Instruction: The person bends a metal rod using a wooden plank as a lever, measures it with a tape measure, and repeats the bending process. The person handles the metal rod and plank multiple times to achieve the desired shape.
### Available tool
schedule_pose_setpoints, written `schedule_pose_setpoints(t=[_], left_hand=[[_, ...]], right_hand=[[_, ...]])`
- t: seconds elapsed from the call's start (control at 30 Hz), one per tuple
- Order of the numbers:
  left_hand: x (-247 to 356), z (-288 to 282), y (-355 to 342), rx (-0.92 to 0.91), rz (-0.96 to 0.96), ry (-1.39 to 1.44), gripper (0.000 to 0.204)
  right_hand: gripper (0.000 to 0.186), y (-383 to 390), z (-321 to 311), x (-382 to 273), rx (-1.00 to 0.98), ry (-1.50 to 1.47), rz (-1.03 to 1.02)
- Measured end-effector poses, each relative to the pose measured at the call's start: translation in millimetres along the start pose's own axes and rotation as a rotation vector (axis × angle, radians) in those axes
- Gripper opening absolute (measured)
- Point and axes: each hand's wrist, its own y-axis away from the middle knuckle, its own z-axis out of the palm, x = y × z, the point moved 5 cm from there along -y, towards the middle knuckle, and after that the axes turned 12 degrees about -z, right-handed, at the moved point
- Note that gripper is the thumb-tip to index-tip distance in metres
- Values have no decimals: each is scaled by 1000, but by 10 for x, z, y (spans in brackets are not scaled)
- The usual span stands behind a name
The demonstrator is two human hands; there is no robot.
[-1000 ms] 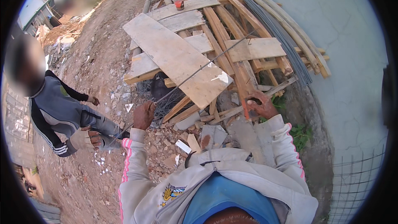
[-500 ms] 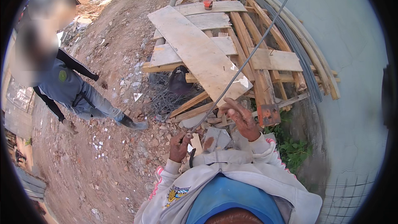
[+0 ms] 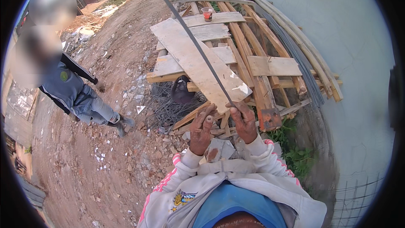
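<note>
A long thin dark metal rod (image 3: 188, 32) slants from the top edge of the view down to my right hand (image 3: 244, 122). Thumb and fingers of that hand close round its near end. My left hand (image 3: 201, 131) is raised just to the left, apart from the rod. Its fingers point up and forward with the thumb separate, and nothing shows in them. Beyond both hands lies a broad pale board (image 3: 198, 59), laid diagonally over a stack of timber, with the rod crossing above it.
Stacked planks (image 3: 276, 65) carry a clear cup (image 3: 207, 14) with red contents. A dark bag or cap (image 3: 182, 90) rests by tangled wire (image 3: 162, 109). A pale wall (image 3: 358, 80) stands right, a person (image 3: 80, 88) left, on rubble-strewn ground (image 3: 71, 164).
The rod has swung leftward at its far end. My left hand has let go of it and moved right; my right hand has closed on its near end. The person's legs have shifted.
</note>
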Motion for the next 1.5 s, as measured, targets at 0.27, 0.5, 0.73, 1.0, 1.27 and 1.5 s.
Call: schedule_pose_setpoints(t=[0.27,0.5,0.73,1.0,1.27,1.5], left_hand=[[-235,-12,214,-30,-210,412,50],[-519,-65,263,14,-389,714,52],[-852,-192,364,164,-528,849,49],[-1091,-289,530,269,-689,893,39],[-1200,-321,552,230,-606,966,40],[-1144,-383,575,266,-625,995,39]], right_hand=[[19,282,51,14,-160,142,57],[19,441,185,64,-240,180,76],[19,526,375,188,-355,212,12],[19,730,417,298,-442,198,142],[20,746,460,283,-453,232,106],[27,660,442,164,-480,308,59]])
